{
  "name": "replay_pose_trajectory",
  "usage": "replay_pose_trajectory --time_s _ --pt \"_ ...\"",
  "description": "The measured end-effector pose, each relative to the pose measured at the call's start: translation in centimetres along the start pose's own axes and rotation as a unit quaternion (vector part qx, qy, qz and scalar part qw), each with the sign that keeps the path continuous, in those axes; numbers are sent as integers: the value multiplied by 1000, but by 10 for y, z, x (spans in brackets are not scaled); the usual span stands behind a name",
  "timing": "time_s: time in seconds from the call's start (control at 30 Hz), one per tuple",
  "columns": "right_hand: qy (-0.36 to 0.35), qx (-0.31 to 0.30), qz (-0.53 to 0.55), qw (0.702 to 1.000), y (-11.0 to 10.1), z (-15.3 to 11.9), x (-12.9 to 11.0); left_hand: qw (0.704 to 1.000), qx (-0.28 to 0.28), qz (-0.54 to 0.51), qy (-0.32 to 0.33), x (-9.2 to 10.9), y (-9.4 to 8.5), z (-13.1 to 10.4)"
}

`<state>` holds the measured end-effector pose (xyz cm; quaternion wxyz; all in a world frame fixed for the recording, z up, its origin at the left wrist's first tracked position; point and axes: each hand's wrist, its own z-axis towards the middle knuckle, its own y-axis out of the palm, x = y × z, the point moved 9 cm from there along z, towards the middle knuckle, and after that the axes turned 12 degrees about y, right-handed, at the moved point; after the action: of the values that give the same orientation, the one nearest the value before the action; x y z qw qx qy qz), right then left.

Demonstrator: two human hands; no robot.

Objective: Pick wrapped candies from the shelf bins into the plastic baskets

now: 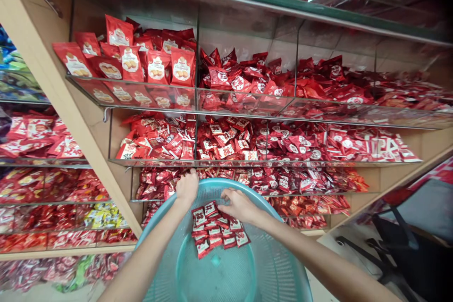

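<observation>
Standing just behind the person, I watched both bare arms reach forward over a teal plastic basket [269,264] held up against a wooden rack of glass-fronted bins. The left hand [187,188] was closed over the basket's far rim, fingers curled out of sight on the other side, pinning the basket against the bin front. The right hand [239,205] lay inside the basket with its fingers bent down onto a small heap of red snack packets [215,231]; whether it was actually pinching one or only resting on them I could not tell. That heap sat on the far slope of the basket, just under the right hand, while the round bottom of the basket showed bare. Judging by that, the work looked barely begun: only 1 modest cluster of packets lay in the basket and most of its room was unfilled. Directly beyond the hands, the bin of small red packets [283,181] was heaped full, as was the row of bins above it [269,144]. Higher up, larger red biscuit bags [155,63] stood upright in the top-left bin. A dark chair [399,250] stood off to the right.
</observation>
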<state>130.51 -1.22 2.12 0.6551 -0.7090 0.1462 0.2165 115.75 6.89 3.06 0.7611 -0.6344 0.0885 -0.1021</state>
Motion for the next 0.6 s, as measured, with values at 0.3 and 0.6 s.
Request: replay_pose_trajectory --time_s 0.3,0.6 --pt "23 3 -203 979 9 -13 5 1000 -12 -10 -3 0 -2 -2" --pt "30 87 -286 954 -15 -6 -3 1000 7 -10 4 1 -4 -2"
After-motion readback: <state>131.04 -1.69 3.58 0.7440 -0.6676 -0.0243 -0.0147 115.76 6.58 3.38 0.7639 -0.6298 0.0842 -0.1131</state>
